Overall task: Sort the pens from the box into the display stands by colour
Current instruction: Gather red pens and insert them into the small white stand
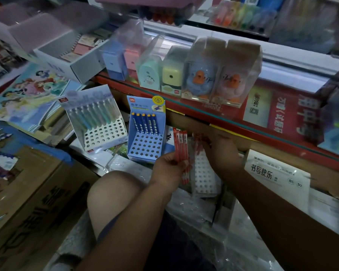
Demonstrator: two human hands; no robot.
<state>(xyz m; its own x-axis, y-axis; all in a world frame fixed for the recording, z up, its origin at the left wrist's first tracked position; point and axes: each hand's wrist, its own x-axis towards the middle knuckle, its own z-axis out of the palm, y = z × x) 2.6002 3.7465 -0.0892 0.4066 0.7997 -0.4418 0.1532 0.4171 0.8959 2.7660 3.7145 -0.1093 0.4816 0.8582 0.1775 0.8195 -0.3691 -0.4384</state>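
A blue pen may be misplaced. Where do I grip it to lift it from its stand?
Probably pinch the middle blue pen near its orange top, coming from above and in front: neighbours crowd its sides and the blue stand backs it.

In front of me is a long counter (194, 111) with a red edge. On top of it little packs stand in a row: a blue box (114, 62), a green sharpener (149, 74), a yellow sharpener (171, 75), a blue duck (201, 77) and a pink duck (234, 83). A white box of notebooks (70, 53) pokes out over the left end. Below the counter, a blue stand (145, 149) and a white stand (104, 136) sit side by side on crinkly clear plastic (194, 212). A big brown box (27, 192) is at the left.
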